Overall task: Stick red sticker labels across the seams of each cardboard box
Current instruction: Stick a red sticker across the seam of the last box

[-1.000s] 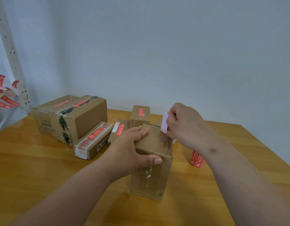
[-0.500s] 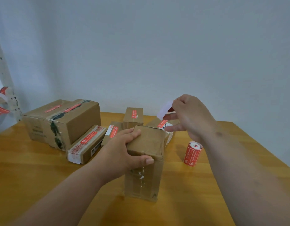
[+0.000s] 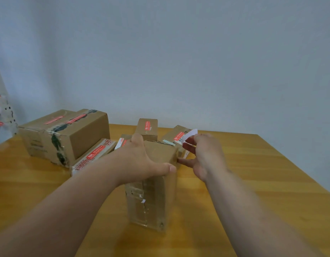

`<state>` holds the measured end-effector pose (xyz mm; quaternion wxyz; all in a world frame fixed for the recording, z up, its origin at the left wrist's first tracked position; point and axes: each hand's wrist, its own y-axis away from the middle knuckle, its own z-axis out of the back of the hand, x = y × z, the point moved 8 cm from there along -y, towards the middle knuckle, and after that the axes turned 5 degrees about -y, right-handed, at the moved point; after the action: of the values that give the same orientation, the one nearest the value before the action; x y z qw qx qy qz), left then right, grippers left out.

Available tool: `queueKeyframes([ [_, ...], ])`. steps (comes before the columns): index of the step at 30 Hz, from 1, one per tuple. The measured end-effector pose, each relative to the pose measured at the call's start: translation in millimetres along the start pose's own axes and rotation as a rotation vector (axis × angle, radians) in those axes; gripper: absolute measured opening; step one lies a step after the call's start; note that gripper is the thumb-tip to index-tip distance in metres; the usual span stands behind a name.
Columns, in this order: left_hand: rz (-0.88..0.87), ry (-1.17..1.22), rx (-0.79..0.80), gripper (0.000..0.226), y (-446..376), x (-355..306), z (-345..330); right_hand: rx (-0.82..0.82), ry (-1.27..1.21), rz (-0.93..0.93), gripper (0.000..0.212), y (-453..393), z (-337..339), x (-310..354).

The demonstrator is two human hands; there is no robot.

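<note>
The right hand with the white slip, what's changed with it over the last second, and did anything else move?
The right hand lifted off the top of the upright box, then came back down beside its right edge, pinching the white slip throughout. It now blocks the red sticker roll seen half a second ago. The left hand kept gripping the box top, and the stickered boxes behind, such as the big box, stayed put.

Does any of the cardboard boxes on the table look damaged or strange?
Yes. The large brown cardboard box at the far left has dark green smears along its taped front corner and top seam, and its tape looks wrinkled. The other boxes look intact.
</note>
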<state>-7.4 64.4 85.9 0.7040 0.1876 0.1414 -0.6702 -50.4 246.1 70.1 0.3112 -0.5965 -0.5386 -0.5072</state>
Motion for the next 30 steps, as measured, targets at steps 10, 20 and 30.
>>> queueKeyframes([
  [10,-0.195,0.788,-0.058,0.114,8,39,-14,-0.036,-0.065,0.044,0.017,-3,11,3],
  [20,-0.255,0.415,0.037,0.132,8,77,-59,0.005,0.000,0.023,0.016,0,12,-6],
  [30,-0.249,0.359,0.055,0.121,9,78,-54,0.076,0.147,0.030,0.024,9,1,-8],
])
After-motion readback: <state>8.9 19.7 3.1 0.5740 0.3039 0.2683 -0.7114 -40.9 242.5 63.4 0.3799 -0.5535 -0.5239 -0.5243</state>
